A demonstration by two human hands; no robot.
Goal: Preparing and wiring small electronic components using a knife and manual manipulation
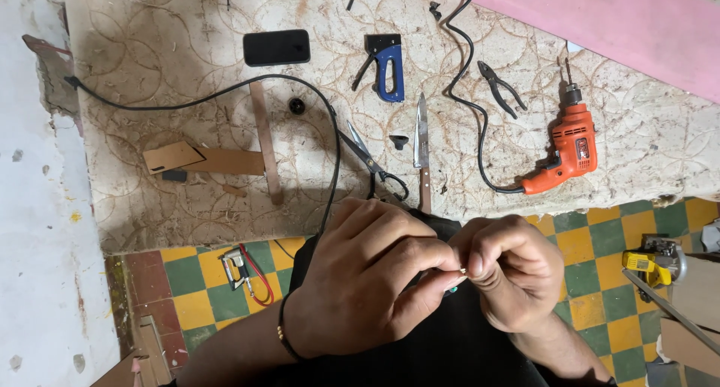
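Observation:
My left hand and my right hand meet at the fingertips over a black object on my lap. Between the pinched fingers a small light-coloured piece shows; both hands grip it. What it is exactly I cannot tell. A dark bracelet sits on my left wrist. Just beyond the hands lie black-handled scissors and a knife on a dusty patterned surface.
On the surface: an orange power drill with black cord, pliers, blue staple gun, black phone, cardboard pieces, a wood strip. Checked floor tiles below, with a yellow tool at right and a metal clip at left.

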